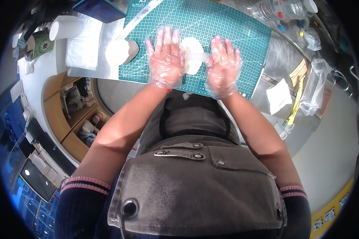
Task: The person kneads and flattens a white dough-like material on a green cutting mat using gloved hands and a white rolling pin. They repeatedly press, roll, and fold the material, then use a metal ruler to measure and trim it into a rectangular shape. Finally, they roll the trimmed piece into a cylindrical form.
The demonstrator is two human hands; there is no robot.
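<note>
Fingers of the left hand lie stretched out toward the top of the frame, the middle ones close together, the little finger splayed off to the left and the thumb along the right side. Those of the right hand are also straight and slightly apart, the thumb turned inward. Both hands wear thin clear gloves and look flat, palms down, with no finger curled round anything.

Between them, in the upper middle of the frame, a soft-looking white piece lies on the green gridded mat. A pale, translucent bar crosses it from hand to hand; its ends seem to run under the palms, though the hands hide them.

The step appears to be rolling or pressing the piece flat with the bar. Doing it well likely calls for equal weight from both palms, so that one side does not come out thinner, and for short, level strokes from the middle outward. Baggy glove film near the thumbs could catch under the bar, so the fingers are best held lifted clear of the piece. Turning it between passes should help its outline even out.
</note>
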